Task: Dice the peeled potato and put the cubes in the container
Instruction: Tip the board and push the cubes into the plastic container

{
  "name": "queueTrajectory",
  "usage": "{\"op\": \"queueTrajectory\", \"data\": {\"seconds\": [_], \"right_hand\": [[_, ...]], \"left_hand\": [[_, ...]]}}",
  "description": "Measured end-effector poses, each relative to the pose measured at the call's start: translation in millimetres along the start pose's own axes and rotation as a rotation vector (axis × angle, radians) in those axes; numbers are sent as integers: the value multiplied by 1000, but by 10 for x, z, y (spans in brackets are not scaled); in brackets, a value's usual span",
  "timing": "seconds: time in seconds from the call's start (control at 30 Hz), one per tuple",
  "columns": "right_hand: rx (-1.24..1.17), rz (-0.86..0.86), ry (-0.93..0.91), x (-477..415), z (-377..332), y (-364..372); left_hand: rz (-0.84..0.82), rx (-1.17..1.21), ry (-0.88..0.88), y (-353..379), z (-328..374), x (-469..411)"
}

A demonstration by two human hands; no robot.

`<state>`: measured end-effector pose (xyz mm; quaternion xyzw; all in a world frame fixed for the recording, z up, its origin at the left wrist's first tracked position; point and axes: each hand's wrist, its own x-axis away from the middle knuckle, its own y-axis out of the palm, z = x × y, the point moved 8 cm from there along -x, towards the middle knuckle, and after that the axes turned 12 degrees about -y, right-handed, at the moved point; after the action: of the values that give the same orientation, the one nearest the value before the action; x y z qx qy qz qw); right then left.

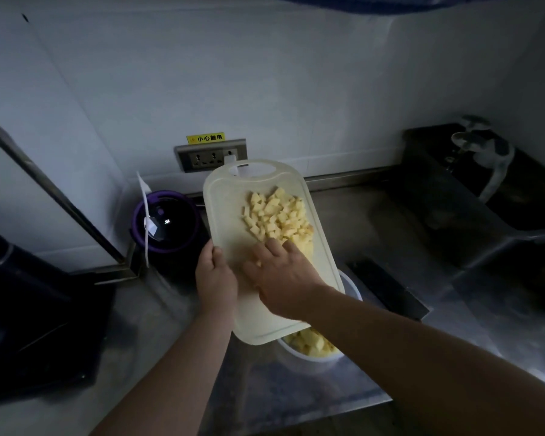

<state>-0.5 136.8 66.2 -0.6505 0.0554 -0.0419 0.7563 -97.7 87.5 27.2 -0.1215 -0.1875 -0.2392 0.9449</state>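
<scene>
A white cutting board (227, 209) is held tilted above a white round container (315, 361), its near end over the container's mouth. A heap of yellow potato cubes (277, 215) lies on the board's right half. More potato cubes (310, 343) lie inside the container below the board's edge. My left hand (215, 278) grips the board's left edge. My right hand (280, 275) lies flat on the board with spread fingers, touching the near side of the heap. Most of the container is hidden under the board.
A purple-rimmed round appliance (166, 221) stands left of the board by the wall. A wall socket (211, 155) with a yellow warning label is behind. A sink (485, 196) with a tap lies at the right. A dark cooktop (29, 325) sits at the left.
</scene>
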Motion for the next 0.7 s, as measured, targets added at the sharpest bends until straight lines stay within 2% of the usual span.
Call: {"op": "queueTrajectory", "data": {"seconds": [0.2, 0.43, 0.7], "right_hand": [[-40, -2, -56, 271, -75, 205], [-48, 124, -104, 615, -122, 346], [-53, 92, -87, 961, -85, 517]], "left_hand": [[20, -17, -20, 6, -49, -51], [25, -11, -8, 3, -22, -27], [32, -3, -5, -11, 26, 22]]}}
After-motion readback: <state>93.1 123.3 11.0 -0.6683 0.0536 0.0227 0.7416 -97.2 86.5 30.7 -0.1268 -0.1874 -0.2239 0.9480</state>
